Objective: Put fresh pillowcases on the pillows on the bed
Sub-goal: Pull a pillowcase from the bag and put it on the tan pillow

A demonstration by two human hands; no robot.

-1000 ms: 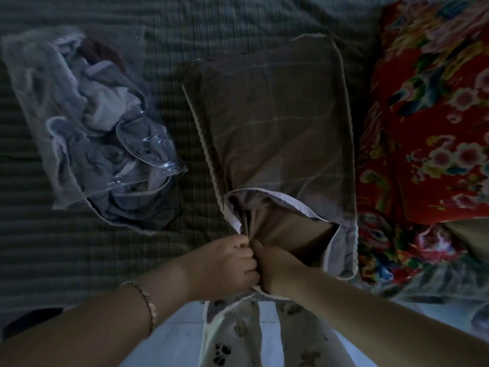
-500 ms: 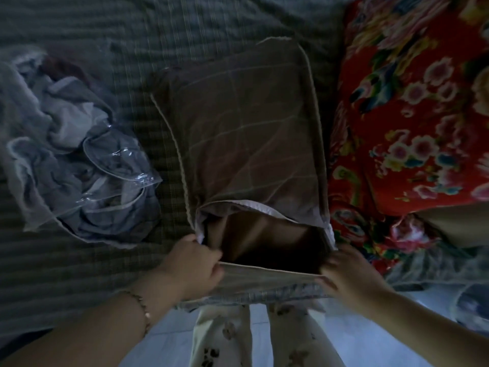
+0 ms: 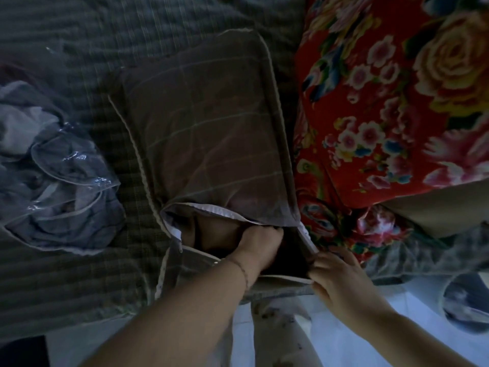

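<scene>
Stuffing pillow [image 3: 211,234] | left hand [image 3: 260,242] inside brown pillowcase [image 3: 211,128] (grip: cannot tell) | right hand [image 3: 334,274] pinches its hem | next: seat corners, I'd say.

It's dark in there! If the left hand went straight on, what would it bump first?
Probably the tan pillow inside the brown pillowcase: the left hand points into its open end, though the dark hides how deep.
</scene>
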